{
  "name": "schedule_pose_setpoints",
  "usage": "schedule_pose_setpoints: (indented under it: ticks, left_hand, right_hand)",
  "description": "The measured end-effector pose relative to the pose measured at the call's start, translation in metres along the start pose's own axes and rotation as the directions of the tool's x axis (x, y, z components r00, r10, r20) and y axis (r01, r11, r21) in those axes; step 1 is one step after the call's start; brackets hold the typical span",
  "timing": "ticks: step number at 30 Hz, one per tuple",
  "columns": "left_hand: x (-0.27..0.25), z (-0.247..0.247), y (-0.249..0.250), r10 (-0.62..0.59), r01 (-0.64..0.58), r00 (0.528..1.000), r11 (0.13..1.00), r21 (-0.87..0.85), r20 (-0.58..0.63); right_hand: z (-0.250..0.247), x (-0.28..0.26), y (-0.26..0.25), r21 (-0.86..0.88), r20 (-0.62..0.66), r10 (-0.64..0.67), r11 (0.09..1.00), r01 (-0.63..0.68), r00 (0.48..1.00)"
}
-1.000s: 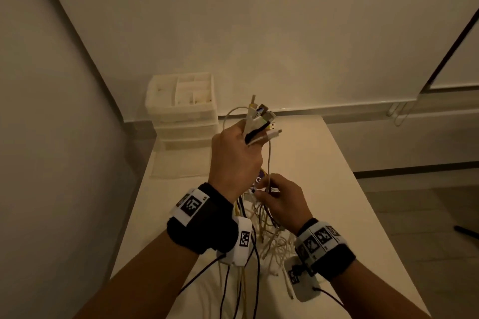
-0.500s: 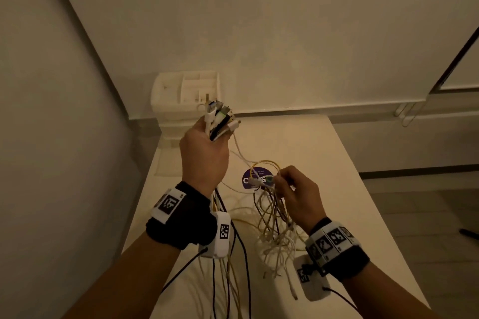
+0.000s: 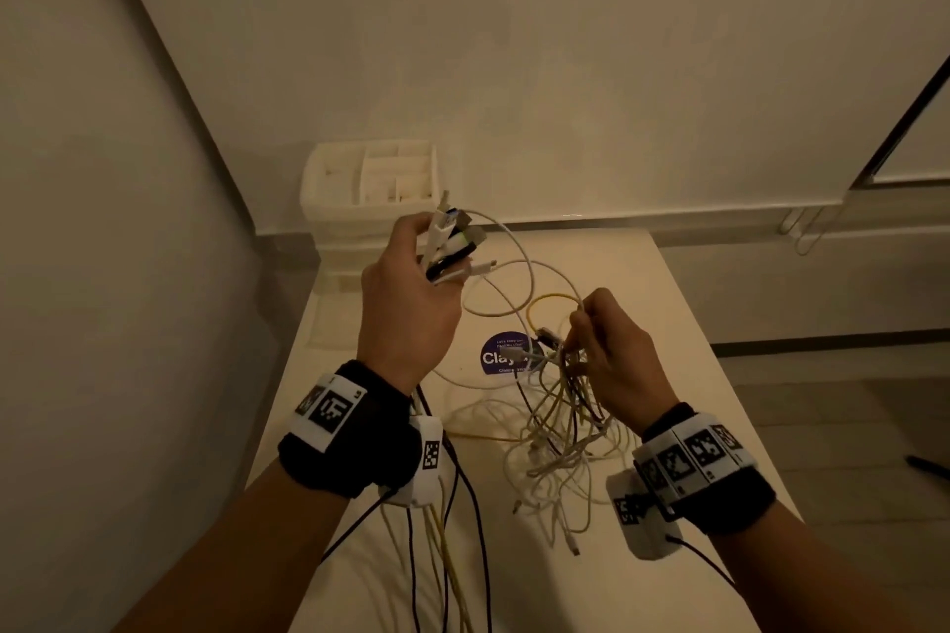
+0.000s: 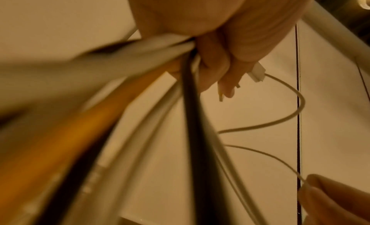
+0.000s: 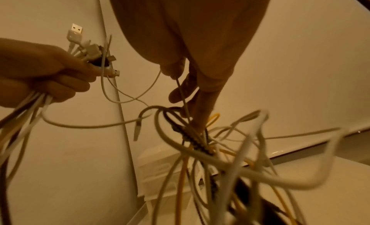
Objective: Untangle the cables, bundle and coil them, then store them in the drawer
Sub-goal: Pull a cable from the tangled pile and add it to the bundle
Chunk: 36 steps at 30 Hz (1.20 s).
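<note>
The left wrist view is being blurred badly: cable strands streak across it and only a curled finger and a white plug can be picked out. In the right wrist view the near strands are being smeared too, and the palm is filling the top of the picture. From the head camera, the fingers of both hands are mostly being hidden behind their backs.

The left hand (image 3: 411, 303) is being held raised over the left part of the table (image 3: 683, 319), back toward the camera, fist clamped round a bunch of plugs (image 3: 455, 242) that are fanning out above the knuckles; in the right wrist view a USB plug (image 5: 75, 31) is being shown clearly at the top of that bunch. The cords are being let hang below the wrist, cut off by the bottom edge.

The right hand (image 3: 614, 360) is being held lower and to the right, apart from the left, fingertips pinching strands at the top of the tangle (image 3: 565, 437), which is trailing down onto the table. White loops are being stretched between the two hands. A yellow cable (image 3: 552, 303) is arching just left of the right fingers.

A sticker (image 3: 501, 355) is being partly covered by cables. The drawer unit (image 3: 370, 190) is standing at the far left corner, its front partly hidden by the plugs.
</note>
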<state>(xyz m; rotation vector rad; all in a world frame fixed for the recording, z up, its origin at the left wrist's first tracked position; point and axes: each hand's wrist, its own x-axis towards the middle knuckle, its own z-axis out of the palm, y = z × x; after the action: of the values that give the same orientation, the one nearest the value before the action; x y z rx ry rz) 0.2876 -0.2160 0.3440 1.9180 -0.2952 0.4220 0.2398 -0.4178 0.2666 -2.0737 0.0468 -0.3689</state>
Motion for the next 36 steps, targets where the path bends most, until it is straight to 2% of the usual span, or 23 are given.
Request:
schedule_pose_setpoints:
  ticks: [3,6,8,10,12,16,18,21,25,29,31,33,36]
  left_hand:
    - [-0.008,0.006,0.008,0.08,-0.073,0.991,0.995,-0.067,0.106]
    - [-0.011,0.014,0.014,0.151,-0.158,0.941,0.987,-0.002,0.304]
    - [-0.007,0.021,0.013,0.106,-0.17,0.899,0.979,0.116,0.425]
    - [-0.003,0.024,0.01,0.013,-0.14,0.877,0.963,0.23,0.48]
    - [-0.003,0.025,0.004,-0.041,-0.097,0.88,0.96,0.262,0.474]
    - [-0.007,0.032,-0.001,-0.068,-0.062,0.887,0.962,0.265,0.456]
    - [-0.009,0.037,0.001,-0.075,-0.049,0.892,0.964,0.261,0.445]
    - [-0.013,0.041,0.002,-0.08,-0.038,0.877,0.971,0.235,0.475]
    - [-0.013,0.039,0.011,-0.07,0.028,0.923,0.993,0.115,0.378]
    - [-0.018,0.04,0.023,-0.028,0.021,0.928,1.0,0.022,0.372]
    - [-0.017,0.04,0.021,-0.064,0.072,0.95,0.997,-0.014,0.307]
    - [-0.013,0.041,0.016,-0.1,0.11,0.958,0.994,-0.024,0.27]
    - [-0.01,0.042,0.013,-0.104,0.102,0.964,0.995,0.022,0.243]
  right_hand:
    - [0.001,-0.001,-0.001,-0.044,-0.001,-0.05,0.998,0.05,0.999]
    - [0.004,0.001,-0.009,-0.053,0.038,-0.109,0.992,0.111,0.993]
    - [0.002,0.003,-0.013,-0.021,0.047,-0.124,0.992,0.125,0.991]
    - [-0.003,0.005,-0.016,0.039,0.056,-0.128,0.991,0.126,0.99]
    - [-0.009,0.004,-0.019,0.101,0.074,-0.134,0.987,0.126,0.988]
    - [-0.014,-0.001,-0.023,0.14,0.084,-0.112,0.985,0.099,0.99]
    - [-0.012,-0.003,-0.023,0.135,0.065,-0.092,0.987,0.083,0.994]
    - [-0.01,-0.006,-0.02,0.116,0.01,-0.099,0.988,0.098,0.995]
    - [0.003,-0.012,-0.006,0.003,0.047,-0.152,0.988,0.152,0.987]
    - [0.016,-0.013,0.016,-0.196,0.019,-0.242,0.951,0.241,0.97]
    - [0.018,-0.01,0.018,-0.242,0.01,-0.252,0.938,0.247,0.968]
    - [0.021,-0.01,0.021,-0.283,0.035,-0.214,0.935,0.215,0.976]
    - [0.024,-0.017,0.026,-0.139,0.089,-0.067,0.987,0.079,0.994]
